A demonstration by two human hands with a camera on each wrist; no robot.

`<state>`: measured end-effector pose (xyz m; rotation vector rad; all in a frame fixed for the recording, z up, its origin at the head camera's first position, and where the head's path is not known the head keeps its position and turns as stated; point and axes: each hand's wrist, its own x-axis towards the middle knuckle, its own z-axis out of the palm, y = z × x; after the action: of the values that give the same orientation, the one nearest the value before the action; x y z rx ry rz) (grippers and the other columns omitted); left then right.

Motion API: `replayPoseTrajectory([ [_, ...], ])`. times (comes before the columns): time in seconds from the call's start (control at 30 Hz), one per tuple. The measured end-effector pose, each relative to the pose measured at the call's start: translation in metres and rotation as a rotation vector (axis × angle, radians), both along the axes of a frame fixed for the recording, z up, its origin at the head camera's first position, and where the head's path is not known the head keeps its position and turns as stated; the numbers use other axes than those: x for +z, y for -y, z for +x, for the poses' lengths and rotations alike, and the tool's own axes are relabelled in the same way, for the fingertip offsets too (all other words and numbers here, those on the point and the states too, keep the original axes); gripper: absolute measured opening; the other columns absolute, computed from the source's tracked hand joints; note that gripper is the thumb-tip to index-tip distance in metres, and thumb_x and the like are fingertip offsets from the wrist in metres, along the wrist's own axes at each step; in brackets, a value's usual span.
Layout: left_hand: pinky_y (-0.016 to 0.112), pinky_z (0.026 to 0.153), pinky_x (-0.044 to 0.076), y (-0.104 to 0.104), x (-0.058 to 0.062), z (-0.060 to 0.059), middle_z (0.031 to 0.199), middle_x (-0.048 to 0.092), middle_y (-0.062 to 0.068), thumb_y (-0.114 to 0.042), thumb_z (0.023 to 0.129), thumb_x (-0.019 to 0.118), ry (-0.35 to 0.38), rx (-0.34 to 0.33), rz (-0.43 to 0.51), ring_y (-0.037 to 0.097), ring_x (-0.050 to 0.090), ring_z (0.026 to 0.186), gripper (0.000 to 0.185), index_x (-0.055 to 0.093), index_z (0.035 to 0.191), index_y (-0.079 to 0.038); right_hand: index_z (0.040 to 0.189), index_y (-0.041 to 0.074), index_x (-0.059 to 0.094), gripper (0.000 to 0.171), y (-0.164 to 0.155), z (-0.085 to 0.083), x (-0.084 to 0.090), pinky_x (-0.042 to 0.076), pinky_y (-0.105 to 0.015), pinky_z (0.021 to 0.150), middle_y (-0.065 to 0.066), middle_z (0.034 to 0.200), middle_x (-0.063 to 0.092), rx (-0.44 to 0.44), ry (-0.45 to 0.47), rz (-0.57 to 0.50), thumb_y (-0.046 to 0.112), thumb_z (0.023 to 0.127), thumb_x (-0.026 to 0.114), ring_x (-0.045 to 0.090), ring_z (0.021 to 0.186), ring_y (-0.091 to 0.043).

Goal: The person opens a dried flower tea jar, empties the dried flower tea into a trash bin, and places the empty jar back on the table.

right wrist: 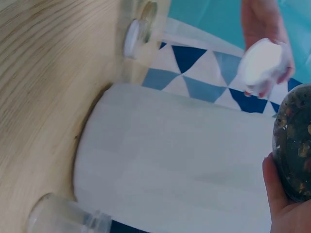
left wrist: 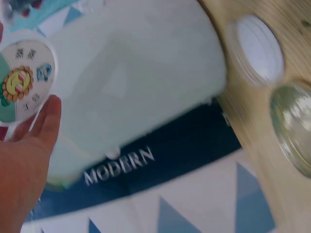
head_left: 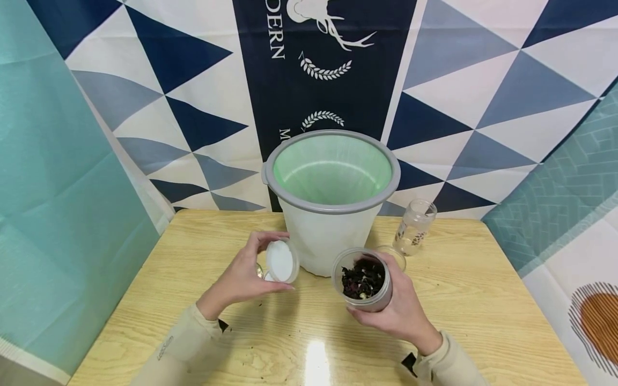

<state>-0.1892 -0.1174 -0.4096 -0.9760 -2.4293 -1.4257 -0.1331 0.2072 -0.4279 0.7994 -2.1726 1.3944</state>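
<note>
My left hand (head_left: 268, 261) pinches a round white lid (head_left: 285, 261) by its edge, tilted up in front of the bin. In the left wrist view the lid (left wrist: 24, 80) shows a colourful label, with my fingertips (left wrist: 48, 114) against its rim. My right hand (head_left: 386, 300) grips an open grey-walled jar (head_left: 363, 280) filled with dark dried petals, held just above the wooden table (head_left: 483, 300). The right wrist view has the jar (right wrist: 294, 141) at its right edge and the lid (right wrist: 262, 60) beyond it. A white bin (head_left: 330, 177) with a grey rim and green liner stands open behind both hands.
An empty clear bottle (head_left: 415, 226) stands right of the bin, and a clear lid (head_left: 395, 255) lies just behind the jar. By my left hand the left wrist view shows a white lid (left wrist: 257, 48) and a glass jar rim (left wrist: 294, 126) on the table. Patterned cloth hangs behind.
</note>
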Motion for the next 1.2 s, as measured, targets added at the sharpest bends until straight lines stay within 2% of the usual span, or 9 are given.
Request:
replayPoseTrajectory([
  [0.2, 0.055, 0.115, 0.041, 0.032, -0.002, -0.018, 0.148, 0.058, 0.007, -0.014, 0.065, 0.1, 0.001, 0.121, 0.028, 0.028, 0.055, 0.136, 0.096, 0.04, 0.139, -0.008, 0.142, -0.002, 0.05, 0.098, 0.004, 0.003, 0.008, 0.046, -0.02, 0.107, -0.013, 0.13, 0.066, 0.074, -0.058, -0.055, 0.014, 0.059, 0.099, 0.064, 0.119, -0.012],
  [0.4, 0.052, 0.123, 0.031, 0.06, -0.016, -0.043, 0.15, 0.055, 0.012, -0.009, 0.072, 0.096, 0.1, 0.263, 0.121, 0.029, 0.049, 0.142, 0.089, 0.038, 0.139, -0.002, 0.141, -0.004, 0.05, 0.097, 0.007, 0.004, 0.013, 0.047, -0.02, 0.107, -0.014, 0.131, 0.066, 0.088, -0.097, -0.061, 0.019, 0.062, 0.1, 0.064, 0.12, -0.014],
  [0.5, 0.052, 0.125, 0.028, 0.071, -0.025, -0.054, 0.15, 0.054, 0.015, -0.011, 0.075, 0.094, 0.142, 0.325, 0.126, 0.033, 0.046, 0.145, 0.088, 0.035, 0.14, -0.001, 0.141, -0.005, 0.05, 0.097, 0.007, 0.004, 0.013, 0.047, -0.02, 0.107, -0.014, 0.131, 0.066, 0.082, -0.105, -0.06, 0.021, 0.062, 0.1, 0.064, 0.12, -0.013],
  [0.67, 0.055, 0.123, 0.031, 0.086, -0.039, -0.069, 0.15, 0.05, 0.019, -0.019, 0.079, 0.092, 0.197, 0.407, 0.049, 0.037, 0.043, 0.144, 0.094, 0.031, 0.148, 0.0, 0.141, -0.004, 0.05, 0.097, 0.008, 0.005, 0.014, 0.047, -0.02, 0.106, -0.013, 0.131, 0.066, 0.079, -0.11, -0.06, 0.021, 0.061, 0.1, 0.064, 0.119, -0.013],
  [0.8, 0.058, 0.12, 0.035, 0.098, -0.052, -0.077, 0.15, 0.048, 0.023, -0.024, 0.083, 0.089, 0.244, 0.447, -0.028, 0.04, 0.046, 0.139, 0.089, 0.037, 0.15, 0.003, 0.141, -0.005, 0.05, 0.098, 0.01, 0.005, 0.015, 0.047, -0.021, 0.106, -0.014, 0.13, 0.066, 0.083, -0.117, -0.065, 0.021, 0.06, 0.1, 0.064, 0.118, -0.014],
  [0.93, 0.06, 0.117, 0.038, 0.11, -0.065, -0.081, 0.148, 0.047, 0.028, -0.024, 0.087, 0.086, 0.307, 0.466, -0.092, 0.044, 0.048, 0.136, 0.083, 0.04, 0.148, 0.008, 0.141, -0.005, 0.05, 0.098, 0.011, 0.005, 0.015, 0.048, -0.021, 0.106, -0.014, 0.13, 0.066, 0.09, -0.119, -0.069, 0.021, 0.061, 0.1, 0.064, 0.118, -0.014],
  [1.2, 0.061, 0.111, 0.044, 0.121, -0.088, -0.084, 0.146, 0.045, 0.036, -0.033, 0.091, 0.082, 0.422, 0.464, -0.261, 0.05, 0.05, 0.132, 0.086, 0.036, 0.147, 0.013, 0.141, -0.004, 0.05, 0.098, 0.012, 0.005, 0.015, 0.048, -0.021, 0.105, -0.015, 0.13, 0.066, 0.089, -0.111, -0.065, 0.02, 0.061, 0.1, 0.065, 0.118, -0.014],
])
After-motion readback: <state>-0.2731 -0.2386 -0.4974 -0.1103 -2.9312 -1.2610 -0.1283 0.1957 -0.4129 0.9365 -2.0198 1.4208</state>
